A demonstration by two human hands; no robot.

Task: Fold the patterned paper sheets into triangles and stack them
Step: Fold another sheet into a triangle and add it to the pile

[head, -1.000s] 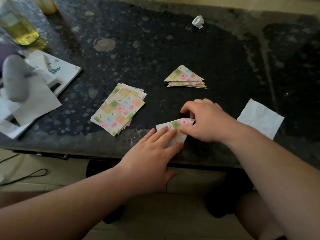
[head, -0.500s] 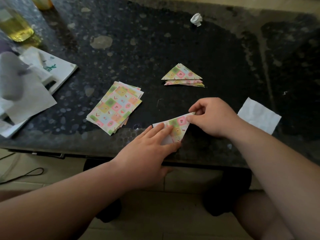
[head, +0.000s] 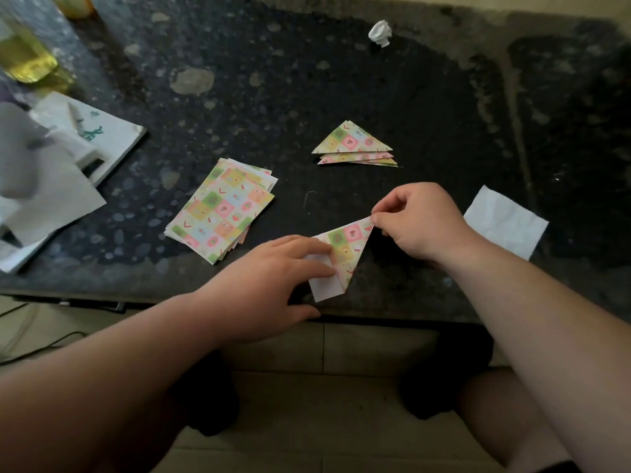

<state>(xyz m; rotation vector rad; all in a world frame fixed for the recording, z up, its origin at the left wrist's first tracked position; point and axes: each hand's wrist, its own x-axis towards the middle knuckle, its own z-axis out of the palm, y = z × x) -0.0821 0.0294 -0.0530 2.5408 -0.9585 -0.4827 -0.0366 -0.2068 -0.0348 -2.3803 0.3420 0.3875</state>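
At lower centre, by the tabletop's (head: 341,80) near edge, the left grip (head: 273,285) lies flat, fingers straight, pressing the half-folded sheet (head: 348,247). The right grip (head: 420,223) pinches its patterned tip, which points upper right along the sheet's long axis. Farther up lie the unfolded sheets (head: 222,220) at centre left and the stacked triangles (head: 353,145) at centre, apexes toward the top.

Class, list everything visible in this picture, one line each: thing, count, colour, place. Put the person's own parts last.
table: one, dark speckled, under everything
flat patterned sheets: one stack, pastel checks, centre-left
folded triangles: one small stack, pastel checks, centre
half-folded sheet: one, pastel front, white back, near edge
crumpled paper: one, white, far side
paper square: one, white, right
bottle: one, yellow liquid, far left corner
loose papers: several, white, left edge
left hand: one, presses the half-folded sheet flat
right hand: one, pinches its upper corner
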